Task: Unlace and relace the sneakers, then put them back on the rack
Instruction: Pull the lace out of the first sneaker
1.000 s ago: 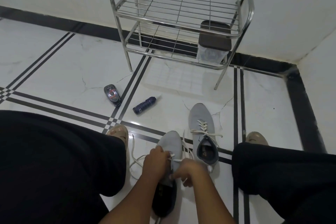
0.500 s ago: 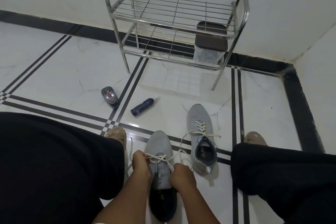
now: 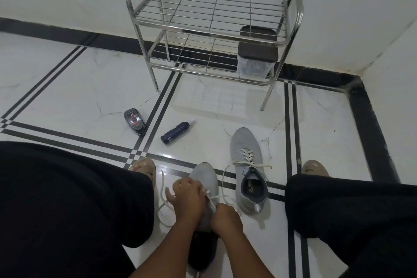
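The person sits with knees spread over the white tiled floor (image 3: 67,88). Between the legs lies a grey sneaker (image 3: 204,178), toe pointing toward the rack (image 3: 214,18). Both hands work its white lace (image 3: 165,207): the left hand (image 3: 188,196) has its fingers curled tight around one strand, and the right hand (image 3: 225,216) is closed in a fist on the other, just beside it. A second grey sneaker (image 3: 247,165) lies just to the right, laced but untied. Farther out on the floor lie a dark bottle (image 3: 174,132) and a small black tin (image 3: 133,118). The metal rack stands against the wall, with a lidded bin (image 3: 256,61) on its lower shelf.
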### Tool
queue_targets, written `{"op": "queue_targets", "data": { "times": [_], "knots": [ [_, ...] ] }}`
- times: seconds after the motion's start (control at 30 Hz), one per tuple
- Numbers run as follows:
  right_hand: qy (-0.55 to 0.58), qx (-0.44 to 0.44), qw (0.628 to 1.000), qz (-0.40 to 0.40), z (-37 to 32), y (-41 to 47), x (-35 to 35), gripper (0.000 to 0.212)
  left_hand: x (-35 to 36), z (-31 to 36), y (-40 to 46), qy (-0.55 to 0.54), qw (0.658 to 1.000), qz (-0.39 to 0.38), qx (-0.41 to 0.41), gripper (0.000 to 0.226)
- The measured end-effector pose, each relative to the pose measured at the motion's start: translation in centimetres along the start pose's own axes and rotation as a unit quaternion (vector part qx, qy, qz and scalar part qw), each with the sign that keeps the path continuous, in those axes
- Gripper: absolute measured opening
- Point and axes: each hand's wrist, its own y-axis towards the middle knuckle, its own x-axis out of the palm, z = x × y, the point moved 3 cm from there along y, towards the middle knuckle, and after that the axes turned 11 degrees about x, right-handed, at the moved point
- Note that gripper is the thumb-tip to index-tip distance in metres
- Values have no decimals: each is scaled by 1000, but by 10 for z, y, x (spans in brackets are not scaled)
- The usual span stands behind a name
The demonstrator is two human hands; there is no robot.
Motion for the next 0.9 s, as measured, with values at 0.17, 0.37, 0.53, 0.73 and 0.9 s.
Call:
{"op": "queue_targets", "data": {
  "times": [0.17, 0.37, 0.53, 0.73, 0.9],
  "knots": [
    [37, 33, 998, -29, 9, 6, 0, 32, -32, -33, 30, -597, 694, 184, -357, 43],
    [-13, 4, 1000, -16, 3, 9, 2, 27, 1, -2, 15, -8, 983, -175, 60, 13],
    [-12, -3, 1000, -7, 3, 7, 3, 28, 15, -2, 1, 81, 977, -156, 122, 18],
    [2, -3, 1000, -13, 4, 8, 4, 27, 11, 6, 10, 143, 958, -160, 190, 22],
    [1, -6, 1000, -14, 4, 8, 4, 26, 19, 4, -1, 142, 958, -141, 205, 20]
  ]
}}
